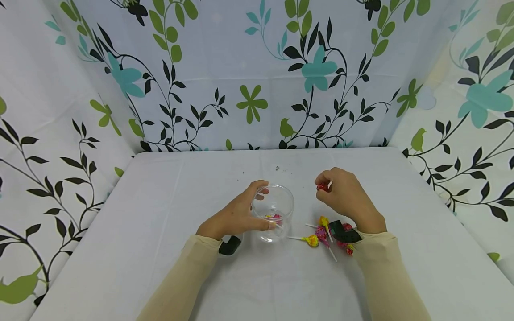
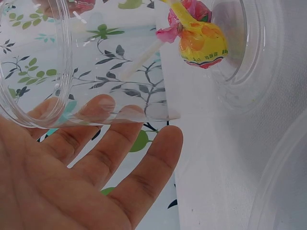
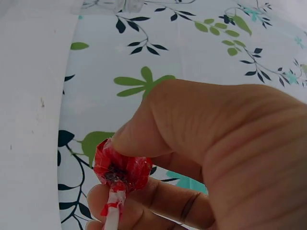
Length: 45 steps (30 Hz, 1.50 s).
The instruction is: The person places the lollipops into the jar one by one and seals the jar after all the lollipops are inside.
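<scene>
My left hand (image 1: 237,216) holds a clear plastic jar (image 1: 286,207) upright on the table, thumb on the near side and fingers along the far side. Inside it, at the bottom, lie a yellow lollipop (image 2: 204,45) and a pink one (image 2: 168,34). A red-wrapped lollipop (image 3: 123,165) is pinched between the thumb and fingers of my right hand (image 1: 343,191), raised to the right of the jar. Its white stick (image 3: 113,211) points downward in the right wrist view. Below that hand a loose pile of lollipops (image 1: 321,232) lies on the table, partly hidden by the right wrist.
A clear round plastic piece, perhaps a lid (image 2: 283,191), lies beside the jar, mostly hidden in the head view. The white table (image 1: 192,178) is bordered by leaf-patterned curtains (image 1: 249,80) at the back and both sides. Small dark specks (image 1: 278,168) mark the table behind the jar.
</scene>
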### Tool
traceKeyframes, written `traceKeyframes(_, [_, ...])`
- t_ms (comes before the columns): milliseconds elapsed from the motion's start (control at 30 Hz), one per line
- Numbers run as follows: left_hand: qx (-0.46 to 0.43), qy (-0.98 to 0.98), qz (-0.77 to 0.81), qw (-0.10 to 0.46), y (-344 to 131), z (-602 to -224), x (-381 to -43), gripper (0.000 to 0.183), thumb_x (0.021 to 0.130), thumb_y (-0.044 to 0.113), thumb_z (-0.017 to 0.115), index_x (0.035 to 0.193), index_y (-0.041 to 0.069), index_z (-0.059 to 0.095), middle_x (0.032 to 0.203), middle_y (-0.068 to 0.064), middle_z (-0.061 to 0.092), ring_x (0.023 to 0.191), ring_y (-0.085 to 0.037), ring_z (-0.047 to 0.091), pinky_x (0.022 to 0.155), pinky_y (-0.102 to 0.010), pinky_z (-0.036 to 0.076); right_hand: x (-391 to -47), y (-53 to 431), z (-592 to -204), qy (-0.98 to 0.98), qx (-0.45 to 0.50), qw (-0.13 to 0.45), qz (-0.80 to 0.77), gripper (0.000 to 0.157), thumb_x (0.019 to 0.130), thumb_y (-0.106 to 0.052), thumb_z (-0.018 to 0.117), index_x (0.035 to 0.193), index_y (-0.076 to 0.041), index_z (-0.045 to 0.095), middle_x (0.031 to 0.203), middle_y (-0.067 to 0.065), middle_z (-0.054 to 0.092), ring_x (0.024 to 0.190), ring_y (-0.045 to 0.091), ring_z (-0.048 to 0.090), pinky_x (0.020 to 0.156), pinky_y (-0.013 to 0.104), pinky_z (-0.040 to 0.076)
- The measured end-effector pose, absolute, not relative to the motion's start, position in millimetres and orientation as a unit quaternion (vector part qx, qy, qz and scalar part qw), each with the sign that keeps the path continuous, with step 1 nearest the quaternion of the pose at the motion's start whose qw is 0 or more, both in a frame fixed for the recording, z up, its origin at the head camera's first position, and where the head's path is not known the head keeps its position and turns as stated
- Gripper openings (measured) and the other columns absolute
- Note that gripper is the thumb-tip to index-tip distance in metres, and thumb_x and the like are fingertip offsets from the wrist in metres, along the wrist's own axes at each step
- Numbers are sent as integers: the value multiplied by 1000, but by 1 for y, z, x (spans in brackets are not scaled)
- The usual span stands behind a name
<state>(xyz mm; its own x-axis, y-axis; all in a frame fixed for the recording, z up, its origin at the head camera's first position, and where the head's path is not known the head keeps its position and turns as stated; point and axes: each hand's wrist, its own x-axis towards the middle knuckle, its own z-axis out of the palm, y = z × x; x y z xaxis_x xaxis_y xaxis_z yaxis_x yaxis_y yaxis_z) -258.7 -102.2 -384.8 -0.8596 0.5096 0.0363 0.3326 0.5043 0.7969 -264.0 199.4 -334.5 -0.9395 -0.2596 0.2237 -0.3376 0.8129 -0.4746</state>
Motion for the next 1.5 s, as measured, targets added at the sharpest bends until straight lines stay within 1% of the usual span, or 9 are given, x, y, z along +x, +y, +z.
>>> traceKeyframes(200, [241,863,433,103,-102,-384,-258,103,77,43,92,159,29,30,151,9,49,142,-20,47,109,-51,46,-262,194,-331,-943,169,93,270,15,89,-9,70,102,-8,75,99,8,67,82,23,60,69,35,54])
traceKeyframes(300, [242,862,434,103,-102,-383,-258,103,77,43,91,159,28,30,152,8,49,142,-20,47,109,-50,46,-260,192,-330,-939,179,102,276,16,88,-8,70,103,-9,75,99,7,67,82,22,61,70,35,54])
traceKeyframes(500, [240,861,435,105,-103,-384,-258,102,77,45,91,157,33,31,153,5,49,142,-18,46,109,-52,46,-257,186,-328,-933,191,120,282,16,88,-7,73,104,-8,75,101,7,68,83,24,62,70,34,55])
traceKeyframes(667, [237,862,435,107,-102,-383,-257,104,77,46,91,159,29,30,155,1,48,142,-19,46,109,-53,46,-254,182,-328,-924,211,143,285,17,88,-6,75,104,-9,76,101,6,69,83,22,63,70,34,56])
traceKeyframes(833, [233,863,435,109,-102,-382,-256,105,77,45,92,160,28,29,154,6,48,142,-20,46,109,-53,46,-252,179,-327,-915,227,160,293,17,87,-4,75,103,-9,76,100,3,69,82,18,64,72,36,59])
traceKeyframes(967, [232,863,435,109,-101,-383,-256,105,77,44,92,159,31,29,155,5,49,142,-20,46,109,-53,46,-249,175,-326,-907,243,163,302,16,87,-4,76,103,-9,76,99,3,70,81,17,65,74,40,61])
traceKeyframes(1167, [231,862,437,110,-101,-382,-256,102,76,45,92,157,38,29,156,1,48,142,-20,46,108,-53,46,-244,169,-323,-905,256,153,302,17,87,-4,78,103,-9,76,101,3,70,81,17,65,77,39,61])
traceKeyframes(1300, [231,862,438,110,-101,-382,-256,102,76,46,92,156,38,29,156,1,48,142,-20,46,109,-54,46,-242,165,-321,-902,266,153,304,18,87,-4,79,104,-7,76,101,3,70,81,18,64,78,40,62])
traceKeyframes(1500, [236,864,432,107,-101,-383,-257,101,77,44,91,157,36,30,154,4,49,141,-20,47,109,-53,47,-240,161,-321,-897,277,153,308,18,87,-4,80,104,-8,77,101,3,70,81,16,63,76,39,61])
